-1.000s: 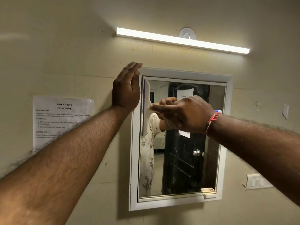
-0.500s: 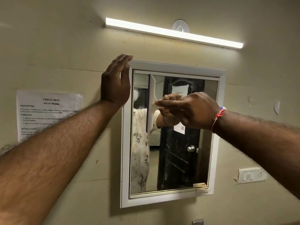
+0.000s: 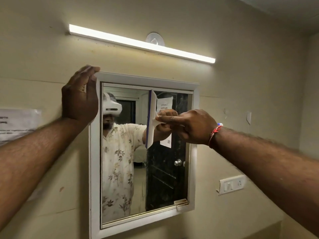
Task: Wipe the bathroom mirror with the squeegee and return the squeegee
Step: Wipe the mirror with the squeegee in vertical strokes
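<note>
A white-framed mirror [image 3: 94, 178] hangs on the beige wall. My right hand [image 3: 188, 126] grips the handle of a white squeegee [image 3: 151, 118] with a blue rubber edge. The blade stands upright against the glass, in the upper middle of the mirror. My left hand [image 3: 79, 99] lies flat with its fingers together against the mirror's upper left frame corner and holds nothing. The glass reflects a person in a floral shirt and a dark door.
A lit tube light [image 3: 141, 43] runs above the mirror. A printed paper sheet [image 3: 15, 124] is taped to the wall at the left. A white switch plate [image 3: 232, 184] sits right of the mirror. A small white catch [image 3: 181, 204] is at the frame's lower right corner.
My right hand has drawn the squeegee rightward across the glass, from the left edge to about the middle. My left hand stays at the frame's top left corner.
</note>
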Demonstrator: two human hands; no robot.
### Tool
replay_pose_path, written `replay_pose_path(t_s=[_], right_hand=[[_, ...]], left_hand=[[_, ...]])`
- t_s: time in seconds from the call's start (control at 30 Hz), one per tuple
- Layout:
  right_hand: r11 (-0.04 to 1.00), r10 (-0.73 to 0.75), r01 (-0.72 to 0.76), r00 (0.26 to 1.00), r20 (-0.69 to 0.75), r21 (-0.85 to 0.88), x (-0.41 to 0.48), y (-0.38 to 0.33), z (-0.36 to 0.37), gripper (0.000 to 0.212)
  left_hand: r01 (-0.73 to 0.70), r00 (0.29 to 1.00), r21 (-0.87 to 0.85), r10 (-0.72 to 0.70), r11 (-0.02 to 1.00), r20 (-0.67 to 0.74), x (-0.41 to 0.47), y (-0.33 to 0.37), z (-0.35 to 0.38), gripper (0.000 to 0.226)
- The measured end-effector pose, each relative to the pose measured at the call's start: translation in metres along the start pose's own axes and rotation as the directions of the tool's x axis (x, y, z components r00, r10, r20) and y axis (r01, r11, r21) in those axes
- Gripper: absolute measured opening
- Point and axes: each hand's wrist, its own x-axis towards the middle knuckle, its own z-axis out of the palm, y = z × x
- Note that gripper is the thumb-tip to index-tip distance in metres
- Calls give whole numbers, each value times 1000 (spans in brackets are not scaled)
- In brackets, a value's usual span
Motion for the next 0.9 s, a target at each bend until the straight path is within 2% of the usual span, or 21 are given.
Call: replay_pose_path(t_s=[0.2, 0.47, 0.63, 0.9], right_hand=[[999, -46, 46, 999, -17, -6, -4, 16, 5, 63], [995, 58, -54, 997, 44, -78, -45, 49, -4, 52], [994, 56, -50, 997, 55, -98, -51, 55, -6, 56], [993, 54, -45, 995, 80, -105, -62, 74, -11, 50]], left_hand=[[-25, 1000, -3, 25, 1000, 12, 1, -3, -1, 37], [-22, 1000, -4, 22, 1000, -11, 0, 0, 1, 36], [-29, 1000, 2, 29, 1000, -10, 0, 1, 2, 36], [-52, 999, -5, 51, 999, -4, 1, -1, 1, 36]])
